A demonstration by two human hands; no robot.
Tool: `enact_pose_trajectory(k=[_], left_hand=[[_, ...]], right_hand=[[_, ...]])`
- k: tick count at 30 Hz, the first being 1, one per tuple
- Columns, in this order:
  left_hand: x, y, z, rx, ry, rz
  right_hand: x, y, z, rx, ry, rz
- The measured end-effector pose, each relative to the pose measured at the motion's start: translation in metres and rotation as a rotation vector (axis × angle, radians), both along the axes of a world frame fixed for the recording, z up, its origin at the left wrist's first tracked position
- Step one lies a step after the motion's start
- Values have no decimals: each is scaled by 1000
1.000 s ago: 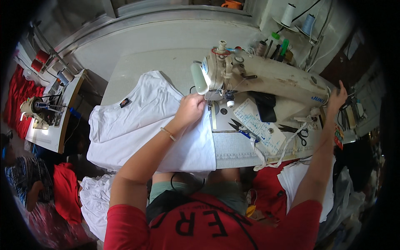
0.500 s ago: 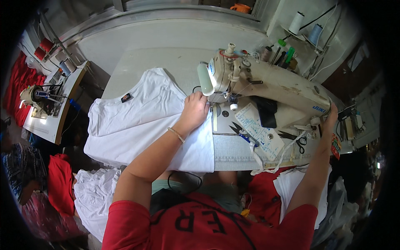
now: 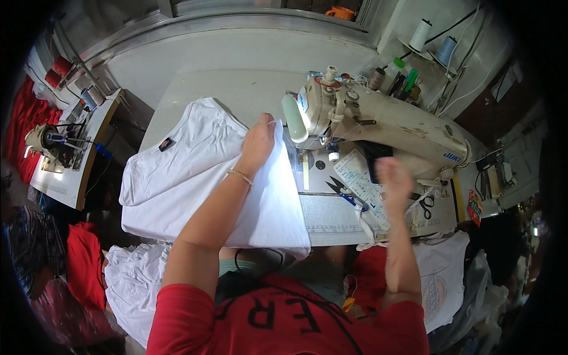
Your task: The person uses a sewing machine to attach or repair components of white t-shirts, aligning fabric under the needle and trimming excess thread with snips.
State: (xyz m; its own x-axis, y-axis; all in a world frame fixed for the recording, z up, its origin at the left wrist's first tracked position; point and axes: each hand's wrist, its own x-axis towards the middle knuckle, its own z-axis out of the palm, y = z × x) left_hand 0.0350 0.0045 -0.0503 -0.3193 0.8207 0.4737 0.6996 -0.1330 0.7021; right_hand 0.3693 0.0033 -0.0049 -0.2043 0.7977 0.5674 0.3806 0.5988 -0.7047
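A white T-shirt (image 3: 195, 183) with a small dark neck label lies spread on the left half of the sewing table. At its far right edge my left hand (image 3: 259, 143) pinches the fabric beside the needle area, just left of the cream sewing machine (image 3: 402, 121). The lit edge of the shirt runs down over the table's front. My right hand (image 3: 395, 180), smeared by motion, is in the air over the paper note (image 3: 358, 171) and near a dark phone (image 3: 370, 158); its fingers cannot be made out clearly.
Blue-handled snips (image 3: 349, 194) and black scissors (image 3: 427, 204) lie on the table. Thread cones (image 3: 420, 35) stand at the back right. White garments (image 3: 139, 278) are heaped at lower left, and a second sewing machine (image 3: 47, 142) stands at far left.
My right hand has left the machine's handwheel and come left over the table. My left hand has drawn the shirt's edge away from the needle area, to the left and back.
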Motion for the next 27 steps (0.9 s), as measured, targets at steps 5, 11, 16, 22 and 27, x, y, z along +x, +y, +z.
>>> enact_pose_trajectory(k=[5,11,16,22,27], left_hand=[[6,4,2,37,-137,-20],[12,1,11,-181,-93,-131],[4,-6,6,-418,-149,-625],[18,-38,16,-407,-338,-685],[7,-90,7,-134,-126,-645]], right_hand=[[-112,41,-17,-1073,659,522],[-133,89,-56,-1400,941,749],[-146,80,-82,-1113,727,492],[-143,60,-66,-1029,803,520],[-134,19,-42,-1054,606,422]])
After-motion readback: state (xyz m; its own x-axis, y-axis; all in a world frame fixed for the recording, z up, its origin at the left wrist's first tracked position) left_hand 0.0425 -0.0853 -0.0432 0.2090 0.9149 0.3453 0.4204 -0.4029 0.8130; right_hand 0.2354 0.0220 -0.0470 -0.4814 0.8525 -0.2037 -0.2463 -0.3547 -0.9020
